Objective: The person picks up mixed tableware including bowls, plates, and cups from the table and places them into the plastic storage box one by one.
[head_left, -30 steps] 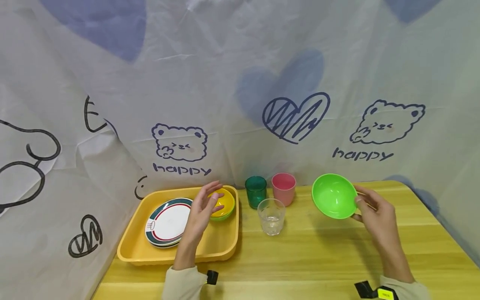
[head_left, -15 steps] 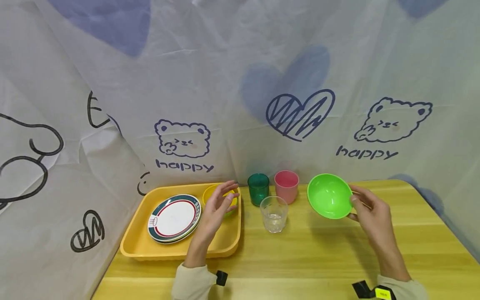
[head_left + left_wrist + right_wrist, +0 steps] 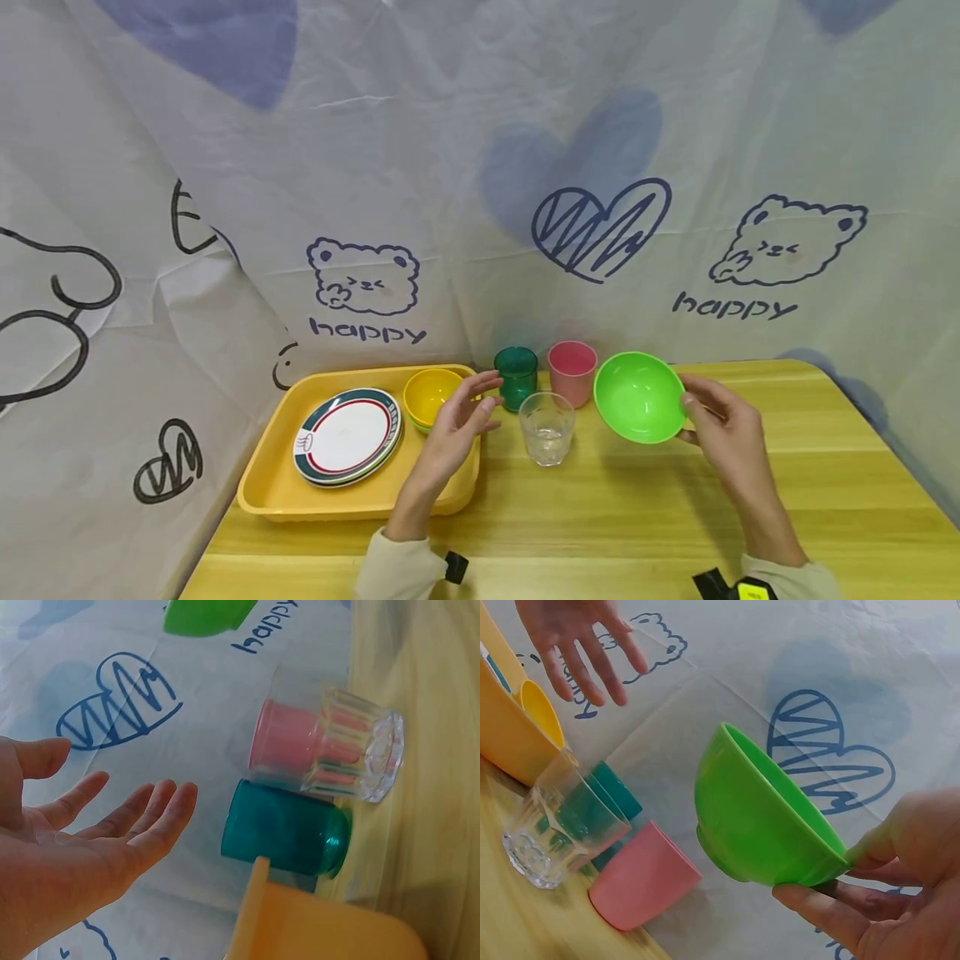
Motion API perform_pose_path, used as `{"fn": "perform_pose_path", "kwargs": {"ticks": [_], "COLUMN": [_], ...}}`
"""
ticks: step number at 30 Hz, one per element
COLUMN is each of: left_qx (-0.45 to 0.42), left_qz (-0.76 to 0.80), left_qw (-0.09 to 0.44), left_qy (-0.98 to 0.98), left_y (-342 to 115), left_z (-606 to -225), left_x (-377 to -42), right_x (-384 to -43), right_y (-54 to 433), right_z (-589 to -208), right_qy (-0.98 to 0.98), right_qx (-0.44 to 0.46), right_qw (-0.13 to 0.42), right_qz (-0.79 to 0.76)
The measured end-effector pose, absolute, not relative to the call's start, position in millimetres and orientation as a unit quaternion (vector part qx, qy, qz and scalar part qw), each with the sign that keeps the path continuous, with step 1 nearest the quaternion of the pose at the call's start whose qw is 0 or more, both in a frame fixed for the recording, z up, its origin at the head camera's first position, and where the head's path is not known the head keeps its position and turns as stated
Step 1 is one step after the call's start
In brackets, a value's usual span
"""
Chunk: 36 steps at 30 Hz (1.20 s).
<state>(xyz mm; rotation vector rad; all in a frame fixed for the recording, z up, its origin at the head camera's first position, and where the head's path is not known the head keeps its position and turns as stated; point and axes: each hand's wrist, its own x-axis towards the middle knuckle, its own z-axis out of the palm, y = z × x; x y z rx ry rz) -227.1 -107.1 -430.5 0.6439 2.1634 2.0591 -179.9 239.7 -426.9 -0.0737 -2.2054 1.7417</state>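
Note:
My right hand point(image 3: 723, 433) pinches a green bowl point(image 3: 640, 397) by its right side, thumb at the rim and fingers beneath. In the right wrist view the bowl point(image 3: 757, 810) is tilted and raised above the table. My left hand point(image 3: 452, 429) holds nothing, its fingers spread loosely over the right edge of the yellow tray point(image 3: 255, 492). A clear glass point(image 3: 547, 429) stands between the hands. Behind it are a dark green cup point(image 3: 516, 379) and a pink cup point(image 3: 572, 373). The left wrist view shows the left hand point(image 3: 97, 832) with straight, parted fingers.
Stacked plates point(image 3: 348, 437) with a dark green border lie in the tray. A yellow bowl point(image 3: 431, 393) sits on a green one at the tray's back right corner. A printed white cloth point(image 3: 465, 167) hangs behind the wooden table point(image 3: 600, 525).
My right hand has brought the green bowl leftward, closer to the pink cup. The left hand has moved right, from over the stacked bowls to the tray's right edge.

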Motion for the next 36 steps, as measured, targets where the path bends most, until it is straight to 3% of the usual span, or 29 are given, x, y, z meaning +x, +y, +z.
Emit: {"fn": "perform_pose_path", "kwargs": {"ticks": [10,36], "left_qx": [0.225,0.226], "left_qz": [0.673,0.704], "left_qw": [0.058,0.156], "left_qy": [0.703,0.655], "left_y": [-99,-72], "left_z": [-435,-448], "left_x": [-226,-219], "right_x": [-182,-177], "right_y": [221,185], "right_z": [-427,-431], "right_qy": [-0.769,-0.762], "right_qx": [-0.007,0.043], "right_qw": [0.145,0.095], "right_qz": [0.622,0.639]}}
